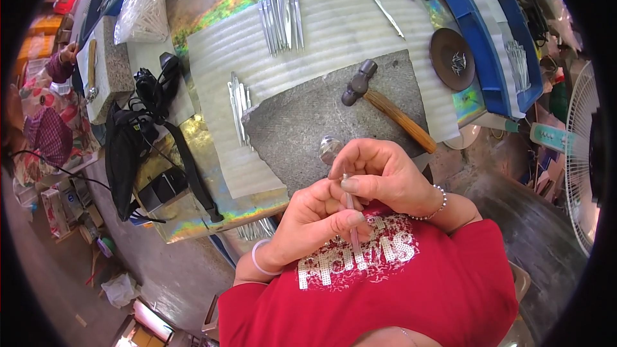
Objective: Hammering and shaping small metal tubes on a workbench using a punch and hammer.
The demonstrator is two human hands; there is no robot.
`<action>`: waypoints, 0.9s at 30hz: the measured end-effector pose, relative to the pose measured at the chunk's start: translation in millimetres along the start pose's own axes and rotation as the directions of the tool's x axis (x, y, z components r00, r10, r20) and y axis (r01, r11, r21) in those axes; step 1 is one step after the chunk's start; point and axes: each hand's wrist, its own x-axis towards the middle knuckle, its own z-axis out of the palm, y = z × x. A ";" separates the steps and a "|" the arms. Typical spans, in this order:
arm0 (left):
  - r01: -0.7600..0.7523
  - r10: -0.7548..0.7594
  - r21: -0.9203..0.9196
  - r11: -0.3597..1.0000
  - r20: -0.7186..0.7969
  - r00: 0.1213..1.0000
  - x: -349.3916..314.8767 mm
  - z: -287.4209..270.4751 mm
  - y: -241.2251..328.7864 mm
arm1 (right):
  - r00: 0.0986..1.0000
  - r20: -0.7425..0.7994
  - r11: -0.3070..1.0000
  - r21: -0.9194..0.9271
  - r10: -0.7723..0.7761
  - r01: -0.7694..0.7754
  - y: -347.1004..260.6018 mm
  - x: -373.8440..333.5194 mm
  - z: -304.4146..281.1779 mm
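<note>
My left hand (308, 218) and my right hand (379, 170) meet close to my chest, over the near edge of a grey stone slab (308, 128). Together they pinch a thin metal strip (353, 228) that points down toward my red shirt. A small round shiny piece (330, 148) shows just above my right fingers; whether it is joined to the strip I cannot tell. A hammer (385, 106) with a wooden handle lies on the slab, just beyond my right hand.
White ribbed sheet (334, 32) covers the bench and bears rows of metal strips (281, 20) and another row (239, 106). Black bag with strap (138, 141) lies left. Blue tray (488, 38), dark round dish (452, 58), fan (581, 154) right. Another person (38, 115) sits far left.
</note>
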 end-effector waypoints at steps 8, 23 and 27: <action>0.041 -0.040 0.015 0.999 -0.061 0.997 6.5 8.6 7.4 | 0.998 0.061 0.998 -0.058 0.003 0.001 3.4 -1.2 -14.5; -0.016 0.049 0.241 0.970 -0.132 0.990 16.9 16.1 3.3 | 0.997 0.068 0.999 -0.016 -0.046 0.047 -1.8 -4.9 -21.8; -0.018 0.055 0.271 0.962 -0.129 0.990 17.3 19.2 5.2 | 0.999 0.041 1.000 -0.012 -0.026 0.027 -3.7 -5.9 -20.3</action>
